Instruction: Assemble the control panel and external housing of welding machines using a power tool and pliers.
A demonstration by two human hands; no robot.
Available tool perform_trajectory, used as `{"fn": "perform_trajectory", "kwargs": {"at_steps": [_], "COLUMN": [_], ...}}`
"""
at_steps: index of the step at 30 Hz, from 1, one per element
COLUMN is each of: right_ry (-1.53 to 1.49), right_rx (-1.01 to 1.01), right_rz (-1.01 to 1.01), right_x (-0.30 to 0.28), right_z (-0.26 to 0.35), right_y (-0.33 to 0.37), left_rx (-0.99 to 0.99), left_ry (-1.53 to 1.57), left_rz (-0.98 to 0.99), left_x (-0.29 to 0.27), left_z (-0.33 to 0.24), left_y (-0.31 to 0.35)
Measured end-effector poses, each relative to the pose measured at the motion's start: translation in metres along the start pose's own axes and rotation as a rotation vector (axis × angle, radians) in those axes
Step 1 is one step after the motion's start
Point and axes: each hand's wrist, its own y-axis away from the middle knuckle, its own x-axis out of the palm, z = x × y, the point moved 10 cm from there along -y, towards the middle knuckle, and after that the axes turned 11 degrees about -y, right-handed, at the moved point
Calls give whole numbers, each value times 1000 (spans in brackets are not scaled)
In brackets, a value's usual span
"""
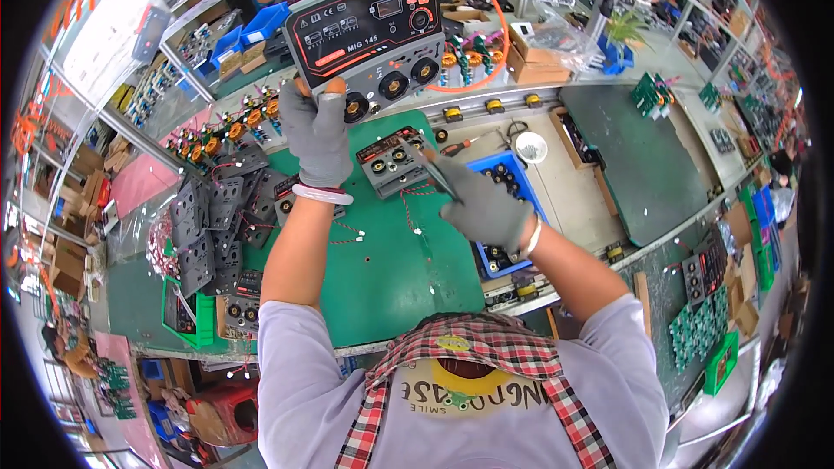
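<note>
In my gloved left hand a black and grey welding machine front panel is held up above the bench. Its face has a small display, a knob and several round sockets along the bottom. My gloved right hand is beside a second front panel, which lies on the green mat with thin twisted wires trailing from it. The right index finger stretches toward that panel, slightly blurred, with the thumb apart from it; I see nothing held there. Partly under my right hand is a blue tray of round black parts.
More grey panels are heaped at the left, near a green bin. A screwdriver and a white cup stand beyond the blue tray. Coil assemblies line the far edge. Another green board is at the right.
</note>
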Motion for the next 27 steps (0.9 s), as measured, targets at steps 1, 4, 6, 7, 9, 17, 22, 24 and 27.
{"fn": "perform_trajectory", "kwargs": {"at_steps": [1, 4, 6, 7, 9, 17, 22, 24, 27], "right_ry": [123, 166, 183, 209, 211, 146, -122, -89, -45], "right_rx": [74, 29, 65, 98, 100, 241, 356, 372, 385], "right_rz": [15, -3, 33, 71, 64, 142, 146, 156, 171], "right_x": [-4, -15, -17, -16, -17, -17, -13, -11, -6], "right_z": [2, 5, 9, 9, 9, 9, 3, 1, 0], "right_y": [-7, -18, -19, -19, -19, -14, -8, -6, -6], "left_rx": [-8, 58, 68, 63, 25, 18, 82, 81, 66], "left_ry": [-1, -165, -47, -46, 58, -9, -42, -38, -18], "left_rz": [16, 11, -32, -23, -39, -18, 54, 42, 15], "left_x": [2, 6, 6, 9, 8, 12, 19, 18, 15], "left_z": [3, 0, -8, -8, -6, -5, -12, -10, -7], "left_y": [3, 8, 13, 14, 16, 23, 30, 32, 34]}}
